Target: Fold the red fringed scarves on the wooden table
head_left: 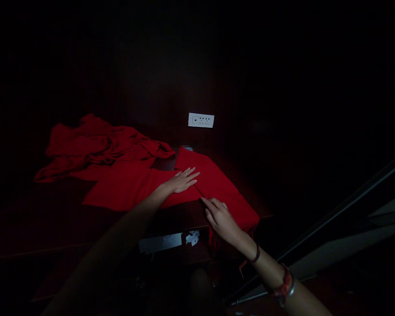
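Note:
A red scarf [224, 184] with a fringed end lies over a dark wooden surface, a folded length angled towards the front edge. Another flat length of red cloth [125, 186] spreads to the left, partly under my forearm. My left hand [181, 180] presses flat on the cloth where the two lengths meet, fingers spread, a ring on one finger. Just to its right, my right hand [221, 219] has its fingers curled at the scarf's near edge, apparently pinching it. The fringe hangs below that hand. Whether the two lengths are one piece I cannot tell.
A crumpled heap of red cloth [98, 147] lies at the back left. A white wall socket [201, 120] is behind the scarf. Below the front edge of the surface [69, 248] are pale strips [161, 242]. A slanting metal-edged frame [342, 202] stands at the right. Much is dark.

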Demonstrator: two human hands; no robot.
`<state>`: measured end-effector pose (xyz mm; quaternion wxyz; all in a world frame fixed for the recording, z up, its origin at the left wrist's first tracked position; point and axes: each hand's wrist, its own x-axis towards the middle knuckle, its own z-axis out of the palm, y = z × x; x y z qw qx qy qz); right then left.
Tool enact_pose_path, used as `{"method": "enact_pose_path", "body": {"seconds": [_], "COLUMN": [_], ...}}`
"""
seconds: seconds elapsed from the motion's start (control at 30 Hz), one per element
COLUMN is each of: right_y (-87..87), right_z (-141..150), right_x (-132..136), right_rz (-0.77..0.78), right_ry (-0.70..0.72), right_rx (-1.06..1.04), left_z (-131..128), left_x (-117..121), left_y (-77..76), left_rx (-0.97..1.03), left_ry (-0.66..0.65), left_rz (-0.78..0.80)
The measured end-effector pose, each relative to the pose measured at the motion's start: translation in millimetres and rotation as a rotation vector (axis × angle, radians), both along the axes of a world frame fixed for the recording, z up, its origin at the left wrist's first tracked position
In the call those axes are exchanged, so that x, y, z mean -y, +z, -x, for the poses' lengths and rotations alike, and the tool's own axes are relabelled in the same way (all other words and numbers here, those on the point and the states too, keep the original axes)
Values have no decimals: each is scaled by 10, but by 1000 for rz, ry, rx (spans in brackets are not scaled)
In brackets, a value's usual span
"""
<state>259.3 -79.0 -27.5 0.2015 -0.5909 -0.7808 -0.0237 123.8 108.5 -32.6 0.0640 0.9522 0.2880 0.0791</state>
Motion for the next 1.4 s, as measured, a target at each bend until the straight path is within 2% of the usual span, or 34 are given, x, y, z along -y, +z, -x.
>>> {"method": "enact_pose_path", "body": {"seconds": [0.07,0.17,0.27,0.37,0.47,0.57,0.63,0.7,0.77,0.83,0.97,1.1,1.2,1.3,1.4], "right_y": [-17,28,83,99,124,222,303,343,308,214,70,182,277,235,119], "right_z": [-54,-165,-238,-258,-270,-299,-325,-356,-400,-465,-623,-696,-677,-676,-727], "right_x": [19,11,0,22,53,55,40,21,4,-7,10,32,-7,-84,-140], "right_rz": [11,104,224,290,363,441,415,315,262,319,452,565,482,371,447], "right_ry": [20,38,64,50,39,104,142,99,-2,-76,-136,-189,-194,-225,-275], "right_rx": [-66,16,169,239,253,242,217,209,227,242,229,230,225,210,186], "left_z": [-1,-5,-5,-2,0,1,1,0,0,0,3,3,6,10,5], "left_x": [29,55,48,16,-22,-37,-29,-9,11,23,6,-15,0,24,24], "left_y": [28,61,69,50,19,3,8,22,38,49,46,29,27,35,35], "left_rx": [19,-38,-113,-128,-124,-114,-106,-95,-91,-104,-130,-120,-90,-55,-87], "left_ry": [-47,-97,-83,-65,-63,-66,-70,-71,-56,-34,-22,-17,-14,-21,-30], "left_rz": [-14,1,21,19,17,17,17,13,5,3,19,17,5,-23,-3]}}
